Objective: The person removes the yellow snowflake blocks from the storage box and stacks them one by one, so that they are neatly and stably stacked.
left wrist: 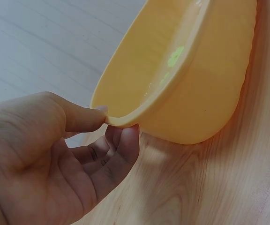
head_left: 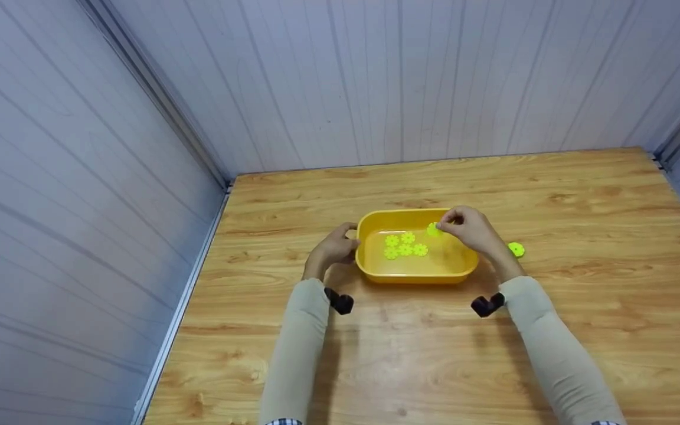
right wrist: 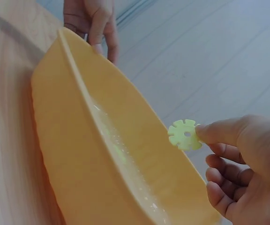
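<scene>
A yellow plastic basin (head_left: 414, 276) stands on the wooden table, with several lime-green notched discs (head_left: 405, 250) lying flat on its floor toward the left. My left hand (head_left: 334, 248) pinches the basin's left rim between thumb and fingers, as the left wrist view shows closely. Over the basin's right part, my right hand (head_left: 471, 229) pinches a lime-green notched disc (right wrist: 185, 134) by its edge, thumb on one side. That disc has a small hole in its middle and slots around its rim.
To the right of the basin, beside my right wrist, more lime-green discs (head_left: 516, 249) lie on the wooden table (head_left: 399, 354); their number is hard to tell. Pale panelled walls (head_left: 375, 82) stand behind and at both sides. A dark wrist-camera mount (head_left: 340, 301) sits on each sleeve.
</scene>
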`<state>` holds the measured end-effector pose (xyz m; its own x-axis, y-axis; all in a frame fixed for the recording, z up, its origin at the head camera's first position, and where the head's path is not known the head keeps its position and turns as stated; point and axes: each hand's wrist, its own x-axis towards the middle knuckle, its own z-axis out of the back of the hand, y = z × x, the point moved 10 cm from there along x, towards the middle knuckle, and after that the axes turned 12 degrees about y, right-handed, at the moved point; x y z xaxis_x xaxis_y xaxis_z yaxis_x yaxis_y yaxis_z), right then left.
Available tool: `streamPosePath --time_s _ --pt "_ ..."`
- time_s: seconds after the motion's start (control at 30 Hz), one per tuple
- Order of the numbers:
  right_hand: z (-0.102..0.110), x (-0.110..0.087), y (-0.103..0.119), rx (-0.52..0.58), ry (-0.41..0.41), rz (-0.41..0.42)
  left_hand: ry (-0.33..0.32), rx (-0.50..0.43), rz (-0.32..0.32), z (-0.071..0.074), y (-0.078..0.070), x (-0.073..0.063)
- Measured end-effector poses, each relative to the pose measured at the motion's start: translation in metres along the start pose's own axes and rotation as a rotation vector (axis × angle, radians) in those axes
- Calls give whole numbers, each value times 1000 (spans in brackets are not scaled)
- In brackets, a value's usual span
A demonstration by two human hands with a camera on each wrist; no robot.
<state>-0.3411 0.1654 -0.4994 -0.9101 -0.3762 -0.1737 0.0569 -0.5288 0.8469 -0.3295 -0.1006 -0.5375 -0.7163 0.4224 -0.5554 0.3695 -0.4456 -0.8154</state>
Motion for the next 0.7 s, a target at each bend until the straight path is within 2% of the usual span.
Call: streamPosePath --time_s 0.23,0.43,0.7 --pt "16 -11 -3 109 -34 5 -13 -6 -5 2 4 3" --pt "30 -18 -14 133 -70 -47 -15 -4 -3 3 4 4" --pt "50 -28 -33 131 -127 -45 -20 12 -12 3 3 4"
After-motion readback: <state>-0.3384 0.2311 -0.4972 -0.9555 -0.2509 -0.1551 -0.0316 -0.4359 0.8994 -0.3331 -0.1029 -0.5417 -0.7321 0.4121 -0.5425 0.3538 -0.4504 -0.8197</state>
